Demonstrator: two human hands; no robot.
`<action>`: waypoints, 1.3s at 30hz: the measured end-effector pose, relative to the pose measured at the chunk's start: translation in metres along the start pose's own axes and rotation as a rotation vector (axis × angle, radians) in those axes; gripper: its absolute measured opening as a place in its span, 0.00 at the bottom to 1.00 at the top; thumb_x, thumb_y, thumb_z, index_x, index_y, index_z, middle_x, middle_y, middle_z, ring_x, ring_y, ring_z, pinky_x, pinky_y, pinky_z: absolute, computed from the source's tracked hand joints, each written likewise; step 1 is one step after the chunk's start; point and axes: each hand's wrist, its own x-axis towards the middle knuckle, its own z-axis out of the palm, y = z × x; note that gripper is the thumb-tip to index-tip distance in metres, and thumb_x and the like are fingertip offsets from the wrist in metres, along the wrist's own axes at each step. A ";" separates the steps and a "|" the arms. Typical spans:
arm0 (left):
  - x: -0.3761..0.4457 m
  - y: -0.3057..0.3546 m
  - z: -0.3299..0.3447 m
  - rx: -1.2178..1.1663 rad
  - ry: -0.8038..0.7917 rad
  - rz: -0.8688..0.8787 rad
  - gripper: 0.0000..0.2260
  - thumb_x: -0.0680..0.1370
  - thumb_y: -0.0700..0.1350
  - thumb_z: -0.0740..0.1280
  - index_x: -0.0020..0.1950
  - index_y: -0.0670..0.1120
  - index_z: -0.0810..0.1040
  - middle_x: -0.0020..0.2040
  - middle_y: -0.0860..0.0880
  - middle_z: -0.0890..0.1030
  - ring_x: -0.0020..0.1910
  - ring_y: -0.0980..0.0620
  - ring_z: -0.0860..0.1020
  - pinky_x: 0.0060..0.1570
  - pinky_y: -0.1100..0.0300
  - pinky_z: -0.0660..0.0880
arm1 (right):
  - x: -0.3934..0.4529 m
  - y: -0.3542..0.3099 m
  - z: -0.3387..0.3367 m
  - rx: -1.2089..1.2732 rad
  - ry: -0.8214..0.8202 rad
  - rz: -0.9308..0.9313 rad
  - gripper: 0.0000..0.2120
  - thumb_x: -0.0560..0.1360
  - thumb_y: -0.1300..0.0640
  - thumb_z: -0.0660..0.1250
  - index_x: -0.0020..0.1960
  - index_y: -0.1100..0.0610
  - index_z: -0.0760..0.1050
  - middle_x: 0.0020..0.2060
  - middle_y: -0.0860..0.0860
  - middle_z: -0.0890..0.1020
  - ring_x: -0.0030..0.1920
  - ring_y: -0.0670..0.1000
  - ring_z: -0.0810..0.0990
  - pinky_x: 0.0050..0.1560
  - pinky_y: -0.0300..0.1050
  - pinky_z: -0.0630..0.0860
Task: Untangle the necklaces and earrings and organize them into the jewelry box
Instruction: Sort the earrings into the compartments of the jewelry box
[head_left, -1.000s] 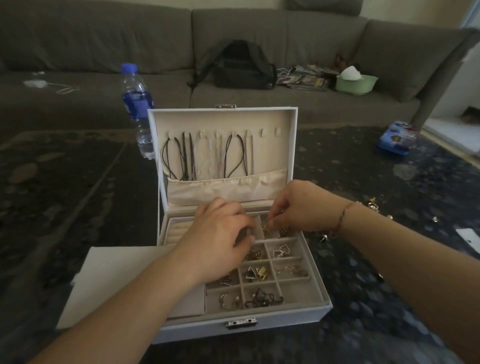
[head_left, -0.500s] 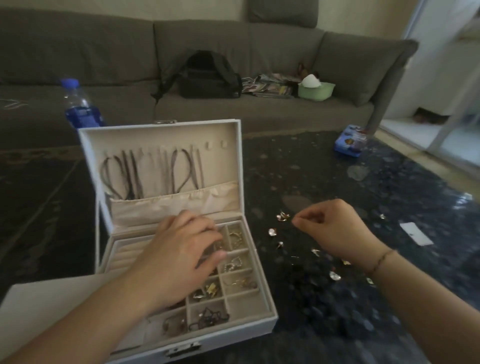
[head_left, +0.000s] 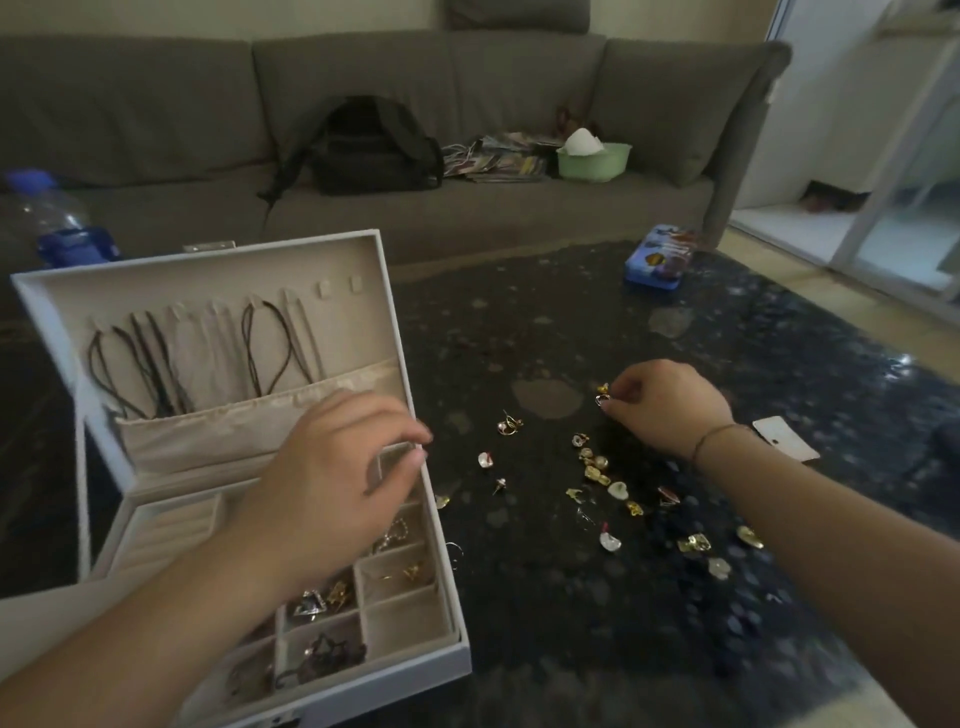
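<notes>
Presently the jewelry box (head_left: 431, 670) stands open at the near left of the dark stone table (head_left: 597, 623), its long axis running from the near edge away toward the sofa (head_left: 467, 104), lid (head_left: 62, 332) raised at the far end and leaning slightly left. Necklaces (head_left: 156, 364) hang in vertical loops from hooks inside the lid, their lower ends tucked into a cream pocket (head_left: 234, 426). Several square compartments on the tray's right side hold small gold and silver pieces; the near-right compartment (head_left: 408, 626) shows bare lining.

The left hand (head_left: 322, 493) hovers over the tray's middle, fingers loosely curved and spread, holding nothing (whether the fingertips touch the far-right compartment cannot be told). The right hand (head_left: 670, 405) is out over the table's centre, well apart from the box, thumb and forefinger pinching a small ring-shaped earring (head_left: 602, 399), with a gold piece just beside it. A thin bracelet (head_left: 714, 439) circles that wrist.

Loose earrings (head_left: 597, 467) lie scattered on the table between the box's right wall and the right forearm, pointing in no common direction.

Toward the far right corner sits a blue tin (head_left: 660, 257). A white card (head_left: 784, 439) lies near the right wrist. A water bottle (head_left: 57, 223) stands behind the lid. On the sofa rest a black backpack (head_left: 374, 145), magazines (head_left: 498, 156) and a green bowl (head_left: 595, 161).
</notes>
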 end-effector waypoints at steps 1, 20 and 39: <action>0.012 0.005 0.005 -0.017 -0.030 0.032 0.11 0.77 0.51 0.63 0.51 0.49 0.83 0.48 0.56 0.80 0.49 0.57 0.76 0.52 0.56 0.75 | 0.002 -0.002 0.002 -0.011 -0.008 -0.001 0.07 0.75 0.46 0.69 0.51 0.45 0.79 0.47 0.45 0.81 0.48 0.48 0.79 0.48 0.46 0.78; 0.117 0.011 0.096 0.132 -0.569 -0.239 0.09 0.78 0.39 0.69 0.51 0.53 0.81 0.50 0.52 0.80 0.47 0.52 0.80 0.51 0.54 0.81 | 0.014 0.047 -0.021 0.176 -0.182 0.064 0.04 0.77 0.54 0.67 0.46 0.47 0.80 0.45 0.46 0.80 0.45 0.43 0.76 0.47 0.42 0.73; 0.117 0.012 0.078 -0.282 -0.583 -0.474 0.14 0.81 0.33 0.61 0.47 0.47 0.82 0.43 0.45 0.84 0.42 0.53 0.82 0.44 0.62 0.79 | 0.041 0.014 -0.010 -0.471 -0.115 -0.479 0.08 0.75 0.45 0.67 0.53 0.41 0.72 0.59 0.43 0.70 0.59 0.49 0.66 0.55 0.50 0.74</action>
